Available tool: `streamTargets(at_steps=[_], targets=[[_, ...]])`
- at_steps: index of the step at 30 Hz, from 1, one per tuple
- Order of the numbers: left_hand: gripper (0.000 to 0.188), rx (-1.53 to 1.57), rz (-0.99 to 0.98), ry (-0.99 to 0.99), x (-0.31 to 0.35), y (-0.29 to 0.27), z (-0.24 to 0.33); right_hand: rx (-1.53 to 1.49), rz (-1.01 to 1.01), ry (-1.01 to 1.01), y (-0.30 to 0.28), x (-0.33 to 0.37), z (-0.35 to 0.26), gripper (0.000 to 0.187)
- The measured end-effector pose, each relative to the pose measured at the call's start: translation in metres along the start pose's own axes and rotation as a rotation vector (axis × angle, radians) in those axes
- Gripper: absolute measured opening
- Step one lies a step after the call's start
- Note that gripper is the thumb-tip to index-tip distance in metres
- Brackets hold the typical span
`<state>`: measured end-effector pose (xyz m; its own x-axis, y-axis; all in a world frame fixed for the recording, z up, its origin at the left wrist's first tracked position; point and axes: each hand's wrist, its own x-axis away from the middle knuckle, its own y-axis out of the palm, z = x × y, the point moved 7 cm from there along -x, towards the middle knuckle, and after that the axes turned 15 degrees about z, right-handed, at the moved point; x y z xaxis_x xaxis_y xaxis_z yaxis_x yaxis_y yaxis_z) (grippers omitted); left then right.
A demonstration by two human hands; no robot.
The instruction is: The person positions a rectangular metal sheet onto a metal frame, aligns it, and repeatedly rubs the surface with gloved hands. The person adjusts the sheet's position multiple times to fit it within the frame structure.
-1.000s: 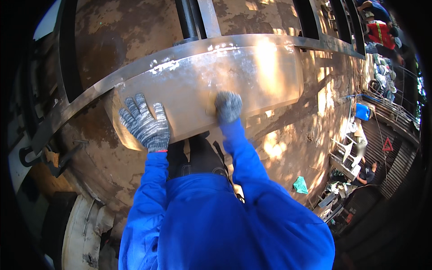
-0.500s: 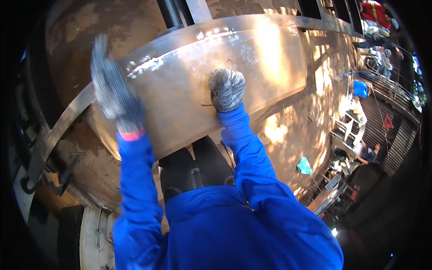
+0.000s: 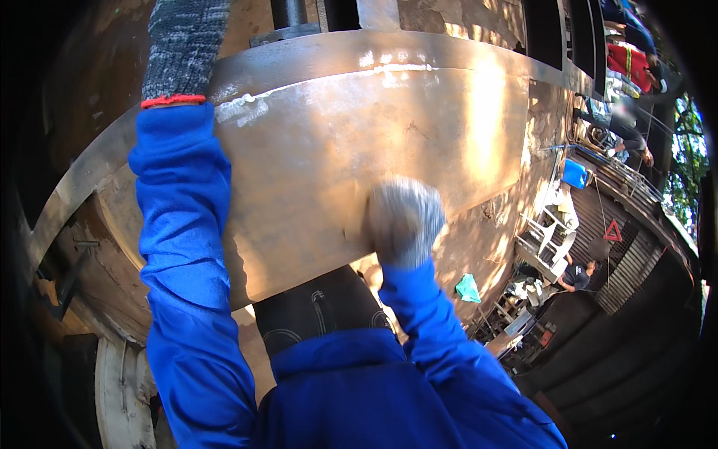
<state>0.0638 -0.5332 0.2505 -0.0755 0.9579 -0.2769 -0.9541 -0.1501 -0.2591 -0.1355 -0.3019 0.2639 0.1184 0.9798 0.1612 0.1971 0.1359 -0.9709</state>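
Metal plate: a broad, curved steel plate, rust-brown with a bright sunlit band, spans the middle of the view; a pale weld seam runs along its upper edge.
Left hand: the left hand, in a grey knit glove with a red cuff, reaches up to the plate's upper left corner. Its fingers run out of the top of the view, so I cannot tell whether they are spread or curled.
Right hand: the right hand, in the same kind of glove, is pressed against the plate near its lower edge. It is blurred and looks bunched into a fist; whether it pinches anything cannot be made out.
Sleeves: blue sleeves cover both forearms.
Boot: a dark boot shows just below the plate's lower edge, between the two arms.
Containers: a blue container stands far to the right, well apart from the plate; its contents cannot be seen.
Surroundings: a green cloth lies on the ground to the right; a red triangle sign hangs on a shutter; another person crouches beside it.
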Motion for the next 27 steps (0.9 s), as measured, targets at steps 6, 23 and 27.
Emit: streamTargets(at_steps=[6, 23, 27], targets=[[0.040, -0.159, -0.119, -0.081, 0.011, -0.004, -0.005, 0.232, 0.149, -0.235, 0.040, 0.019, 0.034, 0.038], [0.041, -0.284, -0.275, -0.171, 0.019, 0.008, -0.018, -0.365, 0.338, -0.148, -0.015, -0.004, 0.024, 0.012], [0.041, -0.326, -0.321, -0.166, 0.016, 0.016, -0.021, 0.081, 0.425, -0.566, -0.002, -0.054, 0.021, 0.015]])
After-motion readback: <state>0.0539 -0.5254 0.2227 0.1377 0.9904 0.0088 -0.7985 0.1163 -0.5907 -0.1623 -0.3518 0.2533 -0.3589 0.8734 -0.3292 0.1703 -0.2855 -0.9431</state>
